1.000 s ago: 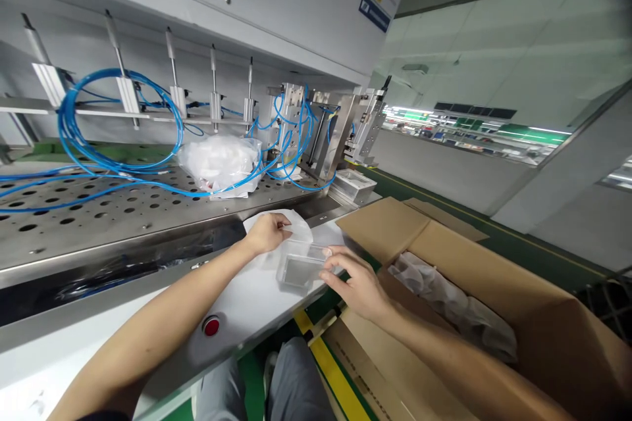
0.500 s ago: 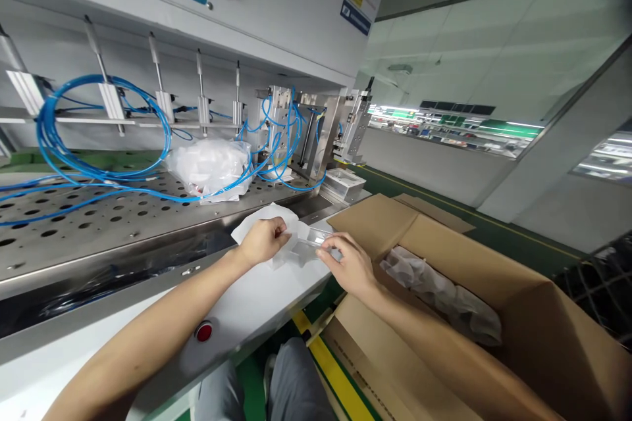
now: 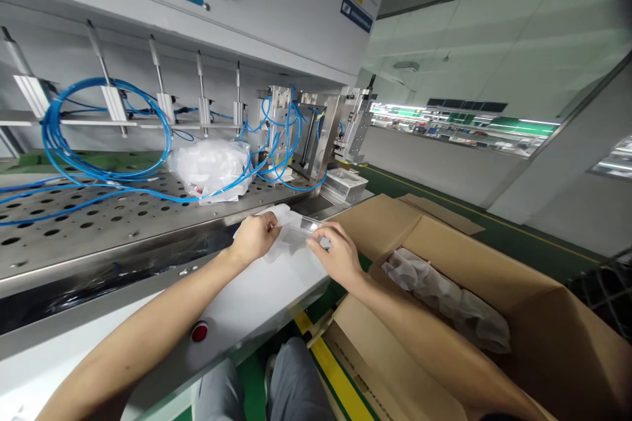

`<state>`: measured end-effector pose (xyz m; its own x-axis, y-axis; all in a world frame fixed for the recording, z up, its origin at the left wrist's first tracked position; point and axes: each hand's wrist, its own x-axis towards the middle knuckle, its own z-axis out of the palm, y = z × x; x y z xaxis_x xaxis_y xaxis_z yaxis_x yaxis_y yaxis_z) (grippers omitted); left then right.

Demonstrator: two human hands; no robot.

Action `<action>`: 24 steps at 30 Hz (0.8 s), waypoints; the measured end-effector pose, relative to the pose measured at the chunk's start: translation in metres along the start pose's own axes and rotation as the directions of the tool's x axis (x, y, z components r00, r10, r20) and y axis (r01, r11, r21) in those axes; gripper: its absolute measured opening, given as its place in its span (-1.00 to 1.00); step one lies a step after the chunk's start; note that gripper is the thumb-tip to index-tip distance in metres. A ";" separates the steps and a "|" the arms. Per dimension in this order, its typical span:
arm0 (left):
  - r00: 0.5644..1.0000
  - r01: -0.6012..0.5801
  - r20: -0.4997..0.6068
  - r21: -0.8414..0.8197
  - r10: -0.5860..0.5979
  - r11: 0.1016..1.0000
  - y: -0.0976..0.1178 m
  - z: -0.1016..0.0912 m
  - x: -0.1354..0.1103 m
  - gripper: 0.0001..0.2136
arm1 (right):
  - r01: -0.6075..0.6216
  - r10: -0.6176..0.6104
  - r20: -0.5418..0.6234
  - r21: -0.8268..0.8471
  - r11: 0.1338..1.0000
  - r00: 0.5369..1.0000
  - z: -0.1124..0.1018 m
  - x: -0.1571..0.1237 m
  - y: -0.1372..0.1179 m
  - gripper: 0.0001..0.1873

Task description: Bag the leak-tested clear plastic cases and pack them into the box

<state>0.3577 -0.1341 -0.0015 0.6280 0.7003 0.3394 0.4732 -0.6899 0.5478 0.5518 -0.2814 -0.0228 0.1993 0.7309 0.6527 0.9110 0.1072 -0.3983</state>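
Note:
My left hand [image 3: 257,234] is closed on a translucent white bag [image 3: 277,251], its fingers pinching the bag's side. Partly inside the bag lies a clear plastic piece, box-like in outline [image 3: 309,226]; its exact kind I cannot make out. My right hand [image 3: 338,250] grips the outer end of this clear piece between thumb and fingers. Both hands are over the white front ledge [image 3: 291,279] of the machine, close together. Behind them, on the perforated metal bed, rests a bulky bundle in clear plastic [image 3: 212,168].
An open cardboard box [image 3: 459,243] on the right holds several white-wrapped items [image 3: 444,296]. Blue air hoses [image 3: 106,174] coil over the perforated metal bed [image 3: 74,214]. A red button [image 3: 199,331] is on the machine's front. A clear-topped container [image 3: 345,184] stands behind the box.
Both hands have shifted slightly left with the bag and the clear piece. The bag's flared mouth has drawn in, and more of it lies around the clear piece.

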 end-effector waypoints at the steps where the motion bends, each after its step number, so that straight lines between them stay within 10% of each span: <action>1: 1.000 0.004 -0.006 -0.001 -0.004 1.000 0.000 0.000 0.000 -0.89 | -0.066 0.064 0.029 0.044 0.997 0.998 0.001 0.001 0.002 -0.85; 5: 1.000 0.013 -0.016 -0.009 -0.013 1.000 0.002 -0.001 0.000 -0.89 | -0.114 0.113 0.081 0.011 0.993 0.990 0.006 0.003 0.000 -0.86; 13: 0.999 -0.042 -0.008 -0.020 0.042 0.999 0.012 0.004 -0.008 -0.87 | 0.298 -0.291 0.074 -0.107 0.949 0.954 0.011 -0.004 -0.018 -0.92; 18: 0.996 -0.071 -0.054 0.036 0.073 0.997 0.016 -0.001 -0.012 -0.82 | -0.024 0.001 0.091 0.256 0.966 0.996 0.023 -0.004 -0.018 -0.90; 24: 0.997 -0.062 -0.038 0.216 0.072 0.974 0.024 -0.009 -0.013 -0.79 | -0.231 0.221 0.066 0.263 0.937 0.973 0.025 -0.005 -0.014 -0.85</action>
<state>0.3553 -0.1585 0.0145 0.6364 0.6556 0.4065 0.5557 -0.7551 0.3477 0.5290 -0.2697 -0.0361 0.3717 0.7793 0.5045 0.7123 0.1091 -0.6933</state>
